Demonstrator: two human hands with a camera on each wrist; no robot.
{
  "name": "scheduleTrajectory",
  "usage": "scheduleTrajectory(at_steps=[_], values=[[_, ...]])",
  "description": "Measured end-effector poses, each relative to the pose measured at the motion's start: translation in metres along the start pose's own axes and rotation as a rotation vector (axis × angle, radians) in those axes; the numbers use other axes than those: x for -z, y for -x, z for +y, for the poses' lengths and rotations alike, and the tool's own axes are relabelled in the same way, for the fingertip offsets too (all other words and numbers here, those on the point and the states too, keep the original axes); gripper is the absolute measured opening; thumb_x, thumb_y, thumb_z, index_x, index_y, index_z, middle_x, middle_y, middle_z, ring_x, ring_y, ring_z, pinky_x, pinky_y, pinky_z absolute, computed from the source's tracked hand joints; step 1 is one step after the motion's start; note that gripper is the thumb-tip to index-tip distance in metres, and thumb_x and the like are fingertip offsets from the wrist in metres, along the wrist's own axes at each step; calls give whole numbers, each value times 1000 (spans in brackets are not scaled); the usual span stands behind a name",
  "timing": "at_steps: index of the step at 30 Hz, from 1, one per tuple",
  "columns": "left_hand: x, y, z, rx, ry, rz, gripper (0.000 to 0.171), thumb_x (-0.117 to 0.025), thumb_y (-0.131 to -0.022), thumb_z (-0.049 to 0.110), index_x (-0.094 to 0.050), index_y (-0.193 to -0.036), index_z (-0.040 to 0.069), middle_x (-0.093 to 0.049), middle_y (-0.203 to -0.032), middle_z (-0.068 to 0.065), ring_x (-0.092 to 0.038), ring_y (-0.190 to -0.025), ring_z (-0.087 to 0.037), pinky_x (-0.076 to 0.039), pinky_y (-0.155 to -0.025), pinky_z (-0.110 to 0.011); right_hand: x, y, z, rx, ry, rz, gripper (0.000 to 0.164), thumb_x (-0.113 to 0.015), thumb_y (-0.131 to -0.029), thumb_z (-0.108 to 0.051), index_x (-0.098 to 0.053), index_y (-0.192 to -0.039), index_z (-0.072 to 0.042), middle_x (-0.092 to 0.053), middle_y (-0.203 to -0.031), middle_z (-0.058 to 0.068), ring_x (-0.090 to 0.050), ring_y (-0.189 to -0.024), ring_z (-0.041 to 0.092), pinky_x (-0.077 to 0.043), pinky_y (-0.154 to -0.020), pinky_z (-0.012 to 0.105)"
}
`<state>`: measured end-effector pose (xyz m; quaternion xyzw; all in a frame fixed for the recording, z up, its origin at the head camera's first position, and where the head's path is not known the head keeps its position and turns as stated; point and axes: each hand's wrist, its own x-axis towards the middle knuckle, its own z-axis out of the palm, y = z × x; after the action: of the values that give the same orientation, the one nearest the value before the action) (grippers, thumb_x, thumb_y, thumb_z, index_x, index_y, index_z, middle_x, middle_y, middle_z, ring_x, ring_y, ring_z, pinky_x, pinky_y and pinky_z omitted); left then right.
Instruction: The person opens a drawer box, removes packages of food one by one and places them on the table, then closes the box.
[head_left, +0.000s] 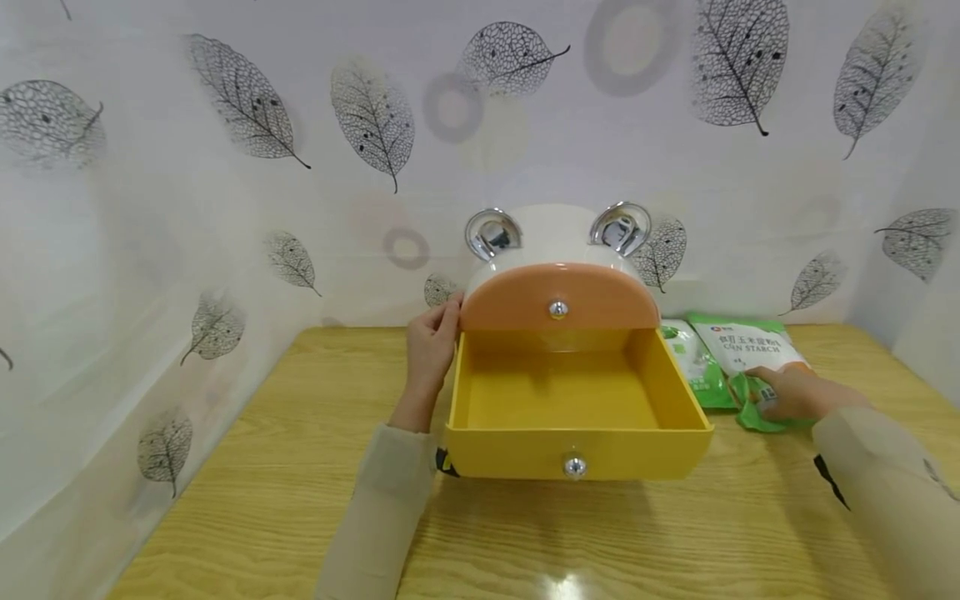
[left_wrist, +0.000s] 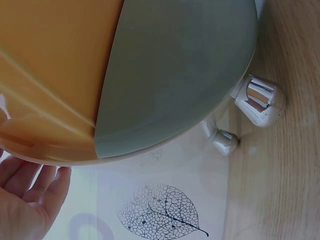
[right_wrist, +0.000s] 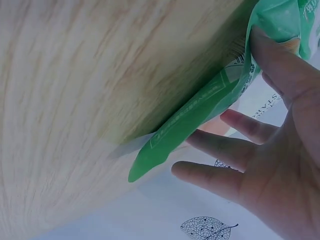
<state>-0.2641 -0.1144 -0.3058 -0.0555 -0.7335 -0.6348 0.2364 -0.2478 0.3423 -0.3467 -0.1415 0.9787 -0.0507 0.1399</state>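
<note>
A storage box with a white top [head_left: 555, 233], an orange upper front [head_left: 517, 300] and a yellow drawer [head_left: 577, 454] stands on the table. The drawer is pulled out, with nothing in it. My left hand [head_left: 432, 346] touches the box's upper left side; in the left wrist view its fingertips rest along the rim. On the right, my right hand [head_left: 798, 393] pinches the green near end of a corn starch bag [head_left: 742, 343] between thumb and index finger. The other fingers [right_wrist: 210, 180] stretch out behind the bag in the right wrist view.
Another green and white bag [head_left: 693, 367] lies between the box and the corn starch bag, partly hidden by the drawer. Silver knobs [head_left: 575, 467] sit on the box front. A leaf-patterned cloth [head_left: 375, 125] stands behind the wooden table [head_left: 322, 400].
</note>
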Motion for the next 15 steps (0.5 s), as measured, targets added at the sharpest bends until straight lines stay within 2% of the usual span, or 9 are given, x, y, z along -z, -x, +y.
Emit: scheduleTrajectory(at_steps=[4, 11, 15], values=[[-1, 1, 4, 6, 3, 0, 23, -53, -89, 18, -66, -102, 3, -63, -79, -16, -44, -57, -11, -35, -49, -20, 0, -2, 2, -3, 0, 4, 59, -65, -70, -16, -41, -116, 13, -46, -78, 22, -41, -70, 30, -38, -66, 47], [1, 16, 36, -3, -22, 5, 24, -50, -89, 10, -63, -103, -5, -63, -86, -20, -43, -59, -7, -35, -52, -17, -1, -3, 3, 35, -33, -3, 60, -64, -72, -13, -37, -117, 16, -48, -73, 14, -40, -63, 22, -36, -60, 39], [2, 15, 35, -2, -14, 2, 24, -50, -89, 9, -63, -103, -5, -63, -90, -20, -45, -61, -9, -36, -53, -18, 1, -4, 3, 26, -79, -38, 61, -61, -75, -12, -31, -119, 18, -52, -70, 9, -42, -61, 20, -38, -60, 38]])
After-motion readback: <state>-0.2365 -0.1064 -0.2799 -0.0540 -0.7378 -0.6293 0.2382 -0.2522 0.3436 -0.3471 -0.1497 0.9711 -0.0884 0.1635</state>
